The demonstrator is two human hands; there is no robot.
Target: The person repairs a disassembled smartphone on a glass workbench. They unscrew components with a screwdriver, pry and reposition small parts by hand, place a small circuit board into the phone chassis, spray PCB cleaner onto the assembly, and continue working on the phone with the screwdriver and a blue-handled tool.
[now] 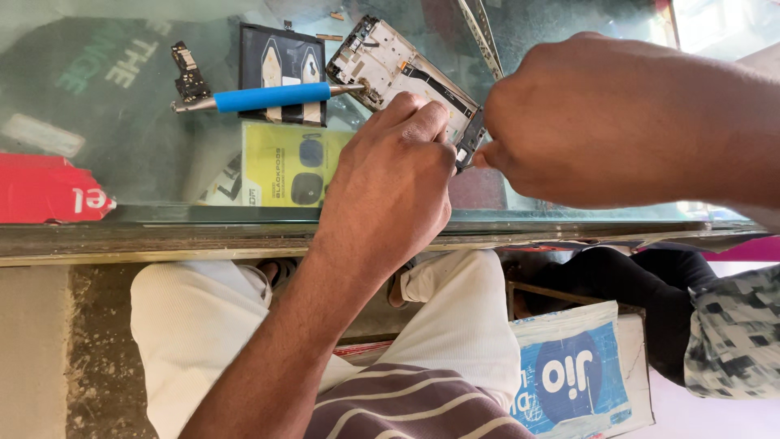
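A blue-handled screwdriver (264,97) lies on the glass counter (146,175) beside a black battery (282,71). The opened phone (404,75), near the counter's front edge, is pinched by the curled left hand (394,187). The right hand (605,122) is closed tight on its corner. It should be held still and pried gently. No containers are seen.

The left hand (398,183) extends from 7 o'clock, fingers curled downward. The right hand (617,122) enters from 3 o'clock, fingertips pinched, touching the left.
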